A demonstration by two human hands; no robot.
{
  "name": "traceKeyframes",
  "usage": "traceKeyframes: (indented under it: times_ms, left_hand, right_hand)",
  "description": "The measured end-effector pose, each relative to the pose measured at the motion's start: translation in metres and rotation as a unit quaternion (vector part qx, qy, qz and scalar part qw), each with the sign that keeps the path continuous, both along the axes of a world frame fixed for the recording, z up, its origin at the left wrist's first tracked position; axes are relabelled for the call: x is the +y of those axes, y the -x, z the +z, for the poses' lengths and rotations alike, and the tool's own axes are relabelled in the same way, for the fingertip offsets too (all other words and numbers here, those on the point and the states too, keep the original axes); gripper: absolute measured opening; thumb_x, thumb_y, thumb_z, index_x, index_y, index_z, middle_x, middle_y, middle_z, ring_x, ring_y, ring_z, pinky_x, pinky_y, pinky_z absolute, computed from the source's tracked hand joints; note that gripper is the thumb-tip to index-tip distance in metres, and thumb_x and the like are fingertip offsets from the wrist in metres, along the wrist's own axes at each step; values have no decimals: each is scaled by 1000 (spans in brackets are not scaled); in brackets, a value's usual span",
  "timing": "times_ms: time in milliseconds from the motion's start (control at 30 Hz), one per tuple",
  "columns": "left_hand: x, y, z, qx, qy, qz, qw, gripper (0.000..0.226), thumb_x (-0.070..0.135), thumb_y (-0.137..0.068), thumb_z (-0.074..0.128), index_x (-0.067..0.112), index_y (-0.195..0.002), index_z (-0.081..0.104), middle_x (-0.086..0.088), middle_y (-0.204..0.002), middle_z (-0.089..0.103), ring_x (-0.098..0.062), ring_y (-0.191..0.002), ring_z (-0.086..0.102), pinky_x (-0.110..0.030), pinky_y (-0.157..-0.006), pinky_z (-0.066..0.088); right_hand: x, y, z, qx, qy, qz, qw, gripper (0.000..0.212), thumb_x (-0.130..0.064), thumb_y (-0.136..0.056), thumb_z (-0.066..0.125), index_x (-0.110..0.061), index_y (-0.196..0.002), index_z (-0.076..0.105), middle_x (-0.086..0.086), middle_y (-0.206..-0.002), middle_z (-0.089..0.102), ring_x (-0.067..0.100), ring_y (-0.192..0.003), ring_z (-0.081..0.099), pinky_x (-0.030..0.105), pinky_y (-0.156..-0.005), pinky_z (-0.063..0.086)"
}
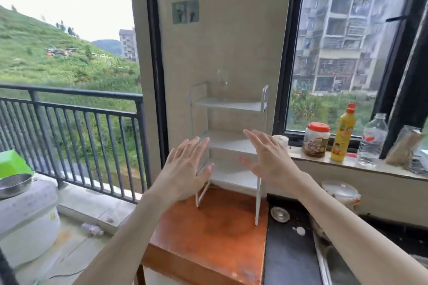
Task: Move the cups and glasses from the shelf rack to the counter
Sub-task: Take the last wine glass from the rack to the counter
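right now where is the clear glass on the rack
In the head view, the clear glass stands on the top tier of the white shelf rack, toward its back left, against the beige wall, above both open hands.

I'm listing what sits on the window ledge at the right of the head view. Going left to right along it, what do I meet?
Red-lidded jar → yellow bottle with a red cap → clear water bottle → paper-wrapped bundle. A white object partly hidden behind the right hand is left out.

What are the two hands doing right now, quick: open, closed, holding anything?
Left hand: open, fingers spread, holding nothing, in front of the white shelf rack.
Right hand: open, fingers spread, holding nothing.
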State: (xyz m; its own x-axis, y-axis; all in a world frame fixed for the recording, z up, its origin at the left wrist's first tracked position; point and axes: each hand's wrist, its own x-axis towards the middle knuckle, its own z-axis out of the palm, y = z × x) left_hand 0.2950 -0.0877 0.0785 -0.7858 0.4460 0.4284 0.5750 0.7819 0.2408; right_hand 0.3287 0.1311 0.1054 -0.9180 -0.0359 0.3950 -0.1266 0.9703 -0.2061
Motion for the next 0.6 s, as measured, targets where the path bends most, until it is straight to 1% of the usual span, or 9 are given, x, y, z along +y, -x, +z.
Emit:
traceKeyframes:
  times_ms: [133,200,300,367,433,467,533,600]
  left_hand:
    - [-21,73,13,0,-1,-35,999,64,52,-91,30,35,-146,1,3,-159,6,-15,-145,-2,-37,-117,1]
    - [-26,107,26,7,-22,-50,999,65,52,-90,31,35,-146,3,3,-158,8,-15,-145,0,-38,-118,4]
    - [-23,148,39,9,-50,-81,995,65,52,-90,33,34,-146,6,2,-158,11,-15,-145,3,-40,-118,9]
    - [-15,167,40,1,-58,-108,992,65,51,-91,34,33,-146,7,2,-158,12,-14,-145,4,-40,-117,9]
    - [-5,186,41,0,-80,-133,988,64,50,-91,35,32,-147,9,2,-157,14,-13,-144,6,-38,-117,10]
    - [1,197,42,0,-101,-143,985,63,48,-92,37,30,-147,11,2,-156,16,-12,-143,7,-34,-115,11]
    - [13,217,43,-1,-149,-158,976,60,43,-93,39,28,-146,15,3,-155,20,-10,-141,12,-26,-109,12]
    - [28,235,47,11,-188,-168,968,56,39,-94,40,27,-145,19,4,-152,25,-8,-139,17,-22,-104,15]
  right_hand:
    - [-21,60,7,11,10,-43,999,72,-53,-88,45,-29,-147,11,2,-156,19,23,-142,17,46,-113,17]
    - [-28,86,13,14,13,-57,998,71,-53,-89,44,-30,-147,11,0,-156,18,22,-143,15,46,-113,18]
    - [-29,121,23,22,15,-70,997,70,-51,-89,44,-28,-147,13,0,-156,19,22,-142,15,45,-115,18]
    - [-26,141,30,16,9,-82,996,68,-50,-90,44,-25,-147,15,2,-155,20,23,-142,17,44,-115,18]
    - [-22,161,38,16,6,-91,996,68,-49,-90,43,-23,-147,16,4,-155,20,24,-141,19,43,-115,18]
    - [-20,171,41,19,8,-93,995,68,-49,-90,43,-22,-147,16,5,-155,20,24,-141,19,43,-115,18]
    - [-15,192,48,21,18,-94,995,67,-49,-91,43,-23,-146,18,4,-156,19,23,-142,17,42,-115,18]
    - [-6,216,54,23,23,-99,995,64,-47,-91,43,-21,-146,21,6,-156,18,24,-143,16,41,-115,18]
